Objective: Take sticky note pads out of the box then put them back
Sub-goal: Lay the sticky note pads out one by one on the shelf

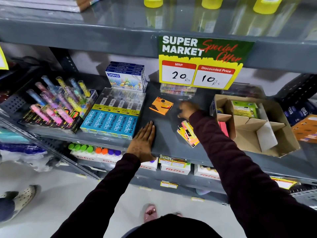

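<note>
Pencil boxes (113, 120): stacked blue packs at 9 o'clock of the bare patch of shelf (164, 134), their near corner just beside the left hand; a careless sweep leftward could nudge them off the shelf lip.

Left hand (143, 141): flat on the shelf edge at 7 o'clock of the bare patch, palm down, fingers straight and together, gripping nothing. It appears to brace the person. It lies in the path between the loose pads and the front edge, so a pad dragged that way could catch on it.

Orange pad (161, 105): one wrapped sticky note pad lying alone at 12 o'clock of the bare patch, tilted, apart from both hands and well apart from the box.

Right hand (186, 109): reaching in at 1 o'clock, just right of the orange pad, fingers curled and blurred; whether it holds anything cannot be told. The blur suggests haste, and a fast grab could push the orange pad back toward the pen cases (178, 89) behind it.

Pink pads (187, 133): a fanned heap at 4 o'clock, partly under the right sleeve (214, 140), near the shelf edge. The sleeve could drag them; being loosely stacked, they could slide apart or drop to the floor.

Box (267, 145): open cardboard with dividers at 3 o'clock, some pads inside. Judged mid-task. A pad returned carelessly could jam against a divider or land outside the box.
</note>
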{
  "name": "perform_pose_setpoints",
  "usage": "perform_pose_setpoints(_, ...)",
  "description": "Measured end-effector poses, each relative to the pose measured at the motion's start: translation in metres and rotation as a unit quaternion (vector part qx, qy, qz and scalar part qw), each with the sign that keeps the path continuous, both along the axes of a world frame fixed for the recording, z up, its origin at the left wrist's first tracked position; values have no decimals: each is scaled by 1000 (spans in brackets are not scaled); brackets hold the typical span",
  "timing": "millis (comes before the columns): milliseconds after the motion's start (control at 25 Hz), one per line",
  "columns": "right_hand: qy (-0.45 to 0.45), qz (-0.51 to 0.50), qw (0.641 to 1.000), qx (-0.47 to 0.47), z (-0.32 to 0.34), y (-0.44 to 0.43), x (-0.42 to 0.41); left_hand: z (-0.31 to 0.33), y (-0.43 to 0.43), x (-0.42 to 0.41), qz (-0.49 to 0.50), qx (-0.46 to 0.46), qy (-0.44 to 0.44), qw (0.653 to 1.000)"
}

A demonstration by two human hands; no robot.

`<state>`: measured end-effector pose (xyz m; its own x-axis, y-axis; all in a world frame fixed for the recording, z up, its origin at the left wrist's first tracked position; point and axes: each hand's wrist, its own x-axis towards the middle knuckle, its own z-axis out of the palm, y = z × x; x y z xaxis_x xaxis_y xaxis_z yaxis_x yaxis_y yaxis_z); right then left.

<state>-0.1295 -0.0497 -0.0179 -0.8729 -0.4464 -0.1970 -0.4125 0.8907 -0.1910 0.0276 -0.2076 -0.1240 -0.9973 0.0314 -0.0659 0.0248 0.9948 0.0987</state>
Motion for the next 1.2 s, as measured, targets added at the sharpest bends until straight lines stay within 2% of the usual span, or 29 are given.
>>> perform_pose_setpoints(120, -47, -48, 994, 86, 4, 44, 5, -1, 0, 0, 1, -5, 4, 1000)
perform_pose_setpoints(200, -54, -58, 992, 100, 2, 55, 12, 1, 1, 1, -1, -2, 12, 1000)
perform_pose_setpoints(400, 1, -110, 993, 36, 8, 51, 18, 1, 1, 3, -4, -10, 16, 1000)
perform_pose_setpoints(560, -17, -109, 992, -53, 22, 41, 5, -3, 1, 0, 4, -4, 9, 1000)
perform_pose_setpoints(600, 4, -114, 991, -72, 23, 36, 2, -3, 1, 0, 4, -2, 8, 1000)
perform_pose_setpoints(720, 156, -150, 974, -71, 11, 21, -4, -1, 0, 0, 0, 6, 10, 1000)
perform_pose_setpoints(760, 162, -146, 975, -51, 4, 17, -5, -1, 0, 1, 2, 9, 10, 1000)
perform_pose_setpoints(840, 84, -111, 990, -16, -12, 18, -10, -1, 0, 1, 4, 9, 8, 1000)
perform_pose_setpoints(920, -11, -103, 994, -27, -22, 22, -16, -1, -1, 0, 8, 9, 9, 1000)
perform_pose_setpoints(1200, -58, -62, 996, -17, -23, 32, -27, 1, -1, 2, 6, 21, 14, 1000)
